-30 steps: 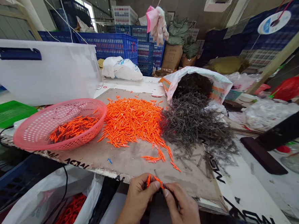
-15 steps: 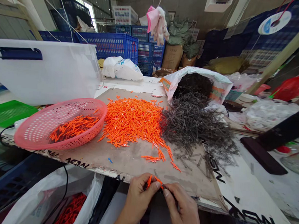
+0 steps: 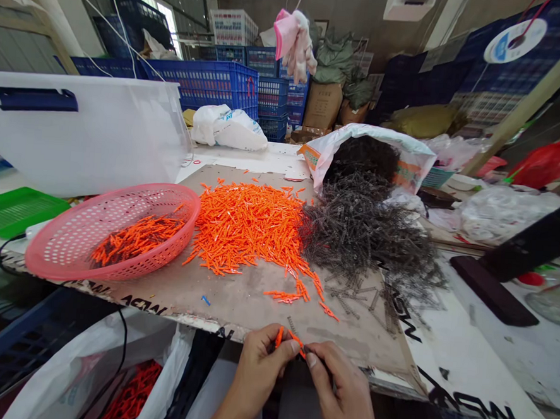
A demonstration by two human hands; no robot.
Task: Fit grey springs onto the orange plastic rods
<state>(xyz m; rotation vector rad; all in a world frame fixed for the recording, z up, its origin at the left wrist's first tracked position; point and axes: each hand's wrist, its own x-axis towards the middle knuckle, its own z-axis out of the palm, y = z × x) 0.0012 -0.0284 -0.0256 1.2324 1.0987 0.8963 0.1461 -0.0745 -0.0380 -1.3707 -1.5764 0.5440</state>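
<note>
At the table's near edge my left hand [image 3: 256, 374] pinches small orange plastic pieces [image 3: 285, 337]. My right hand [image 3: 344, 393] meets it fingertip to fingertip, pinched on a thin dark part that I cannot make out clearly. Just ahead lies a big heap of orange pieces [image 3: 245, 223] on a brown cardboard sheet [image 3: 236, 301]. To its right spreads a pile of grey metal springs [image 3: 359, 230], spilling from a white sack [image 3: 409, 155]. A pink basket [image 3: 76, 247] at the left holds assembled orange pieces.
A white plastic bin [image 3: 85, 134] and a green tray [image 3: 9, 209] stand at the left. Blue crates [image 3: 212, 82] are stacked behind. A black stand [image 3: 508, 274] sits at the right. White bags [image 3: 109, 363] hang under the table's edge.
My hands stay almost still at the table's edge; the fingers only shift slightly around the orange pieces.
</note>
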